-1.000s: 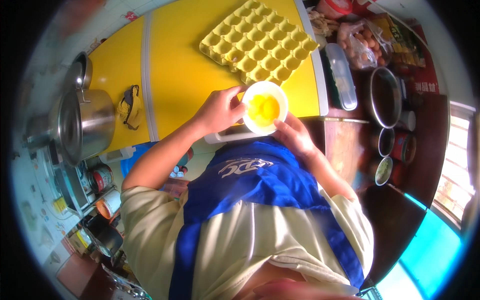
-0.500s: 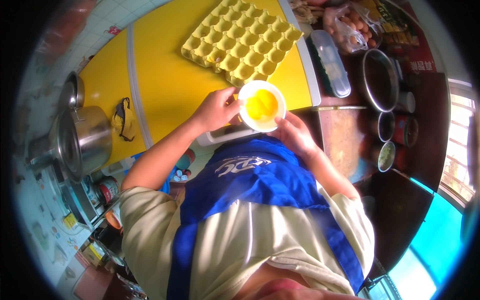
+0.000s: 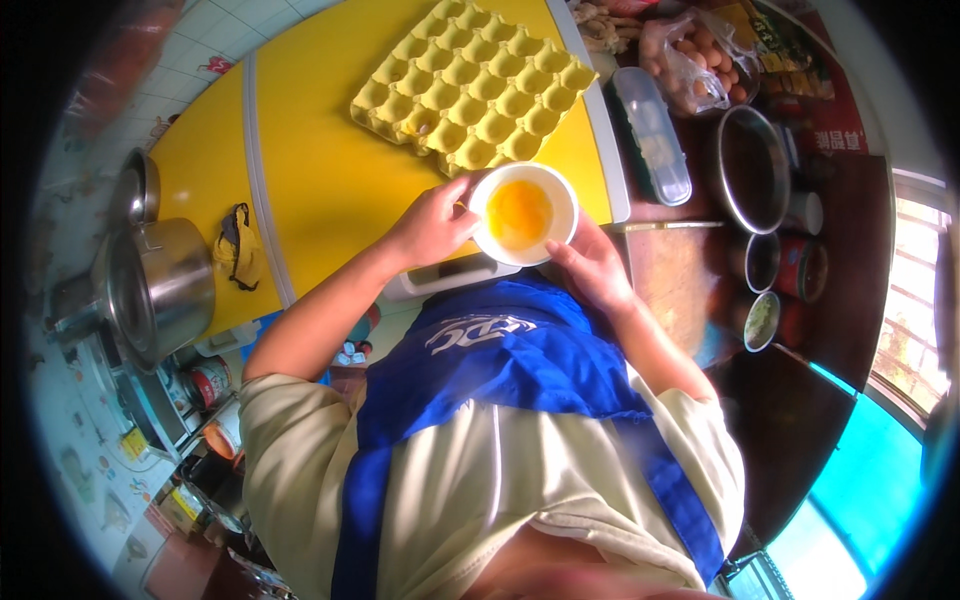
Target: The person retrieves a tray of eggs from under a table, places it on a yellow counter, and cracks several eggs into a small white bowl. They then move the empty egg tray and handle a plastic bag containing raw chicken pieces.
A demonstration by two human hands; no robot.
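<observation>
Between my two hands is a white bowl with orange-yellow egg in it. My left hand is closed on the bowl's left side, with the fingertips partly hidden against the rim. On the lower right, my right hand grips the bowl, its thumb on the rim and its other fingers out of sight underneath. Just beyond the bowl lies a yellow moulded egg tray, whose cups look mostly bare; a small shell-like piece sits near its lower edge.
A yellow table extends ahead. To the left stand a large steel pot and a small yellow-black pouch. At right are a lidded plastic box, a bag of eggs, a steel basin, a cutting board and a cup of chopped greens.
The bowl tilts differently, with more of its inner wall showing, and the egg has shifted inside it. Both hands keep their hold; the whole view has moved slightly.
</observation>
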